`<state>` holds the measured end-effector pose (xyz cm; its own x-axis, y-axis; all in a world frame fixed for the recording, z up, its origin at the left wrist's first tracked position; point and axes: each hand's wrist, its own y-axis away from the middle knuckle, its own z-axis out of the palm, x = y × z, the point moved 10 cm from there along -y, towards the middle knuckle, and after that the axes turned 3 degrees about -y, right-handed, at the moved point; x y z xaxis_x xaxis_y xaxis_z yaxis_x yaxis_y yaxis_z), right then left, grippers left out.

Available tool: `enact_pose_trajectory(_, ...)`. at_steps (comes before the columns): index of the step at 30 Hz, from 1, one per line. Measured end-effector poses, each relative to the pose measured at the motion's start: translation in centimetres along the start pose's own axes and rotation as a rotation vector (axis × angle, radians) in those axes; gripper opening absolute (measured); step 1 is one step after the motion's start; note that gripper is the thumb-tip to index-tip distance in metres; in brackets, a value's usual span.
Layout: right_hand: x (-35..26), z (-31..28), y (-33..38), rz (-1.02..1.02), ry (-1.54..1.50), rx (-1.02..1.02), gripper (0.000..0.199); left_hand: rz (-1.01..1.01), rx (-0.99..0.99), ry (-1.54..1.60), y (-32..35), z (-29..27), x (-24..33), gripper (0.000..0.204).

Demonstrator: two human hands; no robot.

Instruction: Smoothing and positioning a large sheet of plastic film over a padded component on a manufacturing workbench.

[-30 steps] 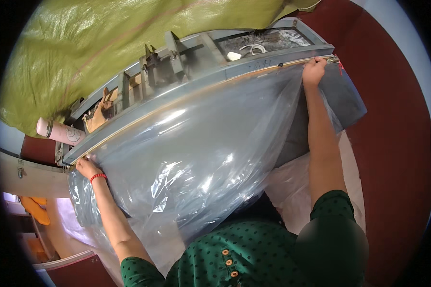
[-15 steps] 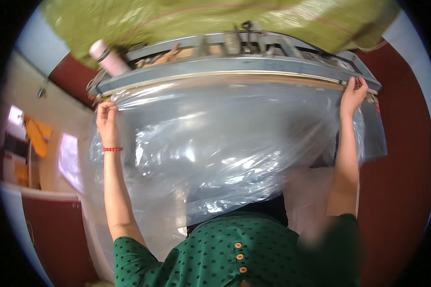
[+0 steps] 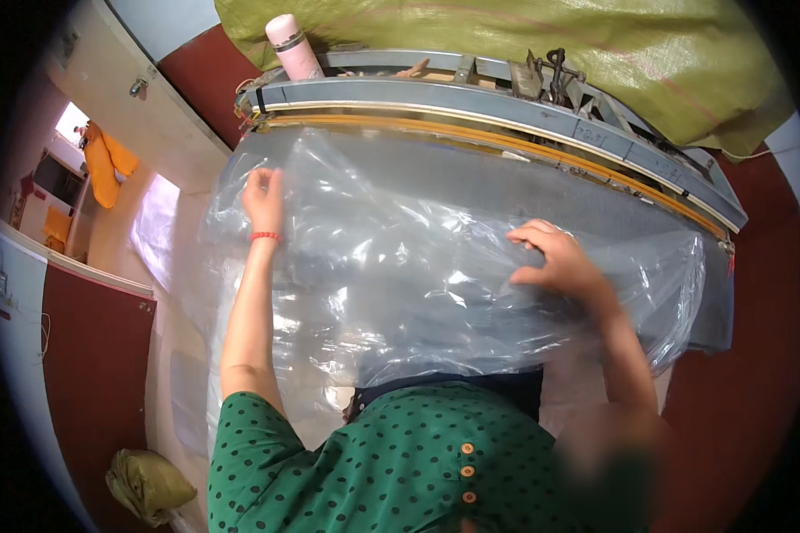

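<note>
A large clear plastic sheet (image 3: 418,266) lies crumpled over the grey table of a long sealing machine (image 3: 524,107). My left hand (image 3: 263,200) rests flat on the sheet near its left edge, a red band on the wrist. My right hand (image 3: 556,258) presses on the middle-right of the sheet, fingers curled into the film. The machine's grey bar with a yellow strip (image 3: 471,133) runs just beyond the sheet's far edge.
A pink bottle (image 3: 292,44) stands on the machine's left end. A big green woven sack (image 3: 524,44) lies behind the machine. A small green bag (image 3: 147,484) sits on the floor at lower left. Orange cloths (image 3: 107,160) hang at left.
Both hands have left the sheet's top corners at the machine's bar and come down onto the sheet. The sheet has dropped from the bar onto the table. The view has shifted.
</note>
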<state>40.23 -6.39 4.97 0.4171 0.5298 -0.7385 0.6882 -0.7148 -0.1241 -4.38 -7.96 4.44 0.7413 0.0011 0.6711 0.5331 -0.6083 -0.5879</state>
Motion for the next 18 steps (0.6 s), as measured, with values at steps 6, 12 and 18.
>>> enact_pose_trajectory(6,-3.7,2.4,-0.4,-0.296,0.200,0.118,0.029,-0.020,0.032,-0.048,-0.6,1.1,-1.1,0.018)
enact_pose_trajectory(12,5.3,-3.6,2.8,0.171,-0.778,0.521,0.008,0.086,-0.230,-0.368,-0.1,1.5,-2.0,0.025)
enact_pose_trajectory(18,15.1,-19.2,19.5,0.344,0.239,0.938,0.016,0.534,-0.801,-0.549,11.2,5.5,6.6,0.071)
